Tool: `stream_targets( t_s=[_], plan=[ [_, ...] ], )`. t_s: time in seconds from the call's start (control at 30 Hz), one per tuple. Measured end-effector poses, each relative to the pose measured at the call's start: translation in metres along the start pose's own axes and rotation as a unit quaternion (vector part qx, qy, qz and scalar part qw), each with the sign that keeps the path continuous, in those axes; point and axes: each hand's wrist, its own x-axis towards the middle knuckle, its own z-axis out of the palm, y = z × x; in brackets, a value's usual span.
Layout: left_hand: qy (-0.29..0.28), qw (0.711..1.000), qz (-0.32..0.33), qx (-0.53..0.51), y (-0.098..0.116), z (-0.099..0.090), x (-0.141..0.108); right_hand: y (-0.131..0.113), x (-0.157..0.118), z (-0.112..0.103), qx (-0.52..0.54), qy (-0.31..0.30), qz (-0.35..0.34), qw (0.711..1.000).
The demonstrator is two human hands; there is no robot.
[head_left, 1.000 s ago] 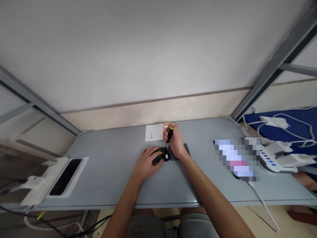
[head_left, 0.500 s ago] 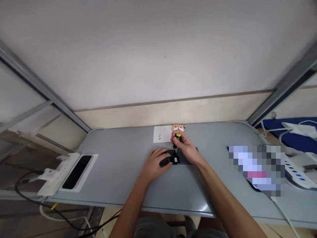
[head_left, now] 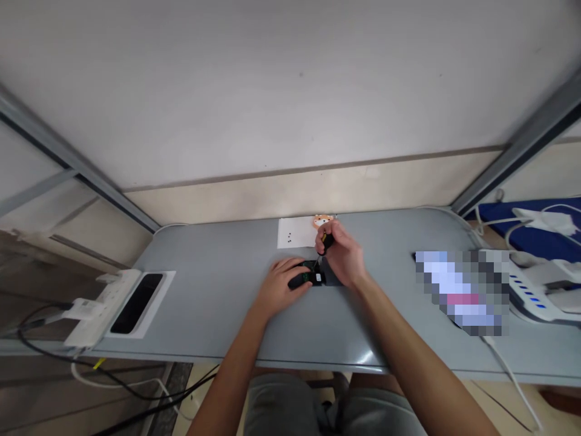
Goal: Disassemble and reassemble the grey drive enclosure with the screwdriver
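Note:
My right hand [head_left: 341, 251] is closed round the black and yellow handle of a screwdriver [head_left: 325, 241]. Its thin shaft slants down to the left, and the tip meets or hovers just over an opened black electronic device [head_left: 319, 278]; contact is too small to make out. The device shows green circuit board and a small white label. Over its left side lies my left hand [head_left: 284, 283], thumb at the near edge and fingers at the far edge, gripping it. A dark flat mat or panel [head_left: 336, 280] is partly under my right hand.
Behind the hands, white paper [head_left: 295, 233] bears several tiny dark screws, beside an orange animal-face item [head_left: 323, 221]. At left are a black phone [head_left: 137, 304] on paper and a white power strip [head_left: 104, 306]. A blurred-out device [head_left: 458, 293] and a charging hub [head_left: 529, 290] stand right.
The screwdriver has gone from near upright to tilted, its handle leaning right, with my right hand turned round it. My left hand keeps its grip. The whole view has shifted slightly.

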Motion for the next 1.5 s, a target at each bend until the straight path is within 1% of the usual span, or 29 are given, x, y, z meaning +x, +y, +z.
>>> stream_targets(
  t_s=[0.2,0.43,0.53,0.67,0.73,0.8,0.9,1.07,1.3,1.4,1.5],
  plan=[
    [-0.007,1.0,-0.001,0.0,0.0,0.0,0.001,-0.002,0.003,-0.001,0.007,-0.019,0.012,1.0],
    [-0.002,1.0,0.002,-0.006,-0.002,0.0,0.002,0.001,0.004,-0.003,0.018,-0.013,-0.012,1.0],
    [-0.002,1.0,0.002,-0.008,-0.002,0.0,0.001,0.002,0.005,-0.004,0.026,-0.015,-0.003,1.0],
    [-0.002,1.0,0.001,-0.001,-0.001,-0.001,0.001,0.001,0.007,-0.007,0.008,-0.001,-0.007,1.0],
    [-0.001,1.0,0.002,0.005,0.0,-0.001,0.001,0.0,0.008,-0.01,-0.008,-0.004,-0.012,1.0],
    [0.0,1.0,0.003,0.011,0.001,-0.001,0.001,0.0,0.009,-0.011,-0.019,-0.018,-0.001,1.0],
    [-0.001,1.0,0.007,0.011,0.001,-0.001,0.001,0.0,0.008,-0.009,-0.007,-0.028,0.022,0.999],
    [-0.009,1.0,0.003,0.006,0.001,-0.001,0.002,0.001,0.006,-0.002,0.021,-0.002,0.002,1.0],
    [-0.005,1.0,0.008,0.022,0.004,-0.002,0.002,-0.003,0.011,-0.013,-0.011,0.019,-0.018,1.0],
    [-0.001,0.999,0.013,0.035,0.006,-0.003,0.002,-0.001,0.013,-0.013,-0.009,0.018,-0.002,1.0],
    [-0.003,0.999,0.017,0.048,0.007,-0.003,0.002,0.002,0.012,-0.009,0.027,0.014,0.007,1.0]
  ],
)
